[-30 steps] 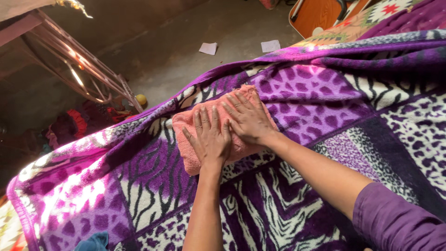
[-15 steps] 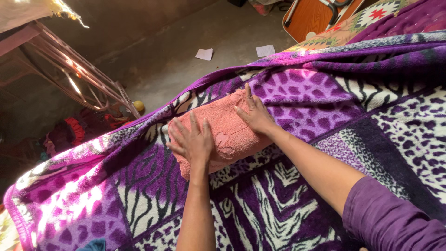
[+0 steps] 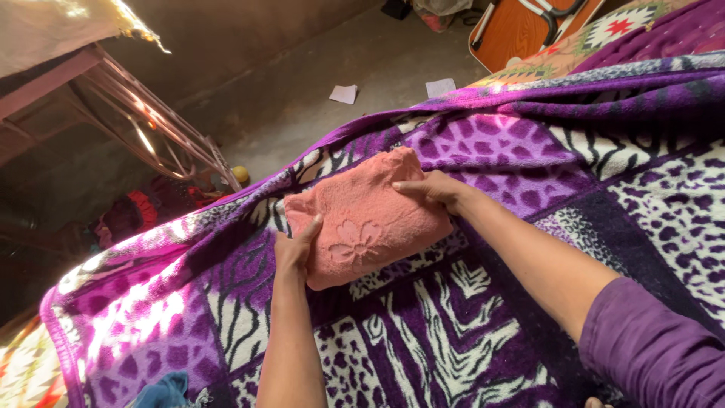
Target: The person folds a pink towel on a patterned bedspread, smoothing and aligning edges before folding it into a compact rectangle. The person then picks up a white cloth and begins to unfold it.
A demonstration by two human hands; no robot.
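Observation:
A folded salmon-pink towel with an embossed flower lies on a purple, black and white animal-print blanket. My left hand grips the towel's left end, thumb on top and fingers tucked under the edge. At the towel's right end, my right hand holds the edge with fingers curled over it. A purple sleeve covers my right forearm.
A concrete floor lies beyond the blanket with two scraps of white paper. A wooden frame stands at the upper left. An orange-brown board leans at the top right. Blue cloth shows at the bottom left.
Both hands lay flat together on top of the towel, then slid apart to its two ends. Now they grip the left and right edges.

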